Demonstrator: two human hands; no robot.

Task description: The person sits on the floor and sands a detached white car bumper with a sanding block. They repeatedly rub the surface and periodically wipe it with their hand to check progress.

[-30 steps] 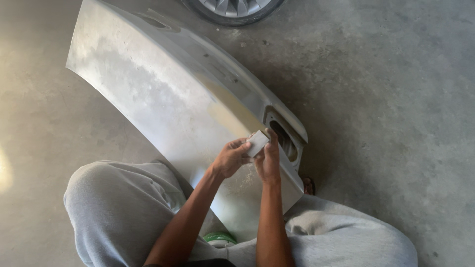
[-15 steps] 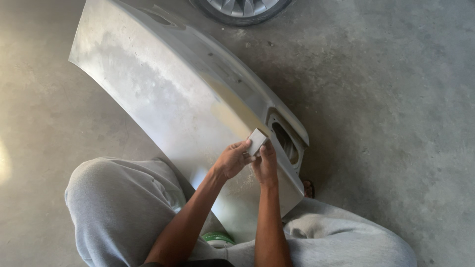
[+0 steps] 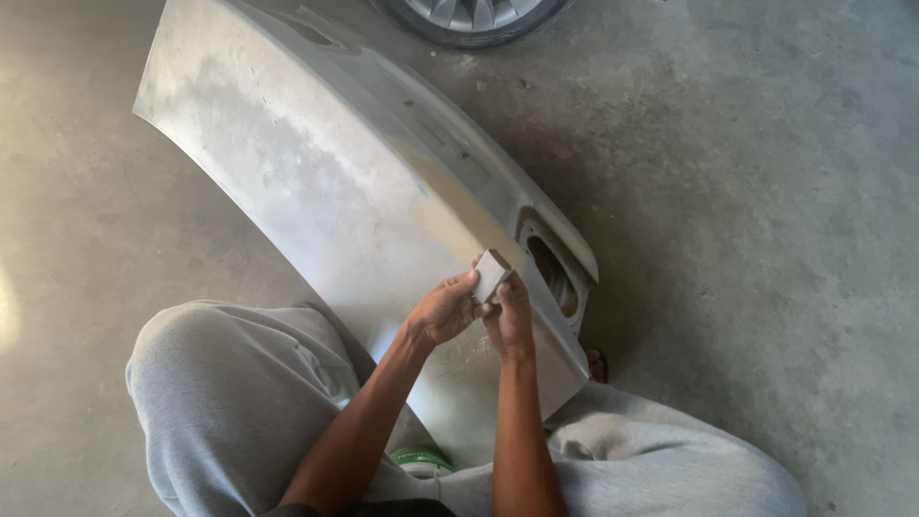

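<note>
A long grey sanded car body panel lies on the concrete floor, running from the upper left down to my lap. Both hands hold a small grey sanding block just above the panel's near end. My left hand grips the block from the left with thumb and fingers. From below and the right, my right hand pinches it. A rectangular lamp opening in the panel sits right beside the block.
My knees in grey trousers frame the panel's near end. A green-lidded tin peeks out between my legs. Part of a car wheel shows at the top edge. Bare concrete floor surrounds everything.
The hands and block stay together at the panel's near end; the view has shifted only slightly. Nothing was let go or picked up.
</note>
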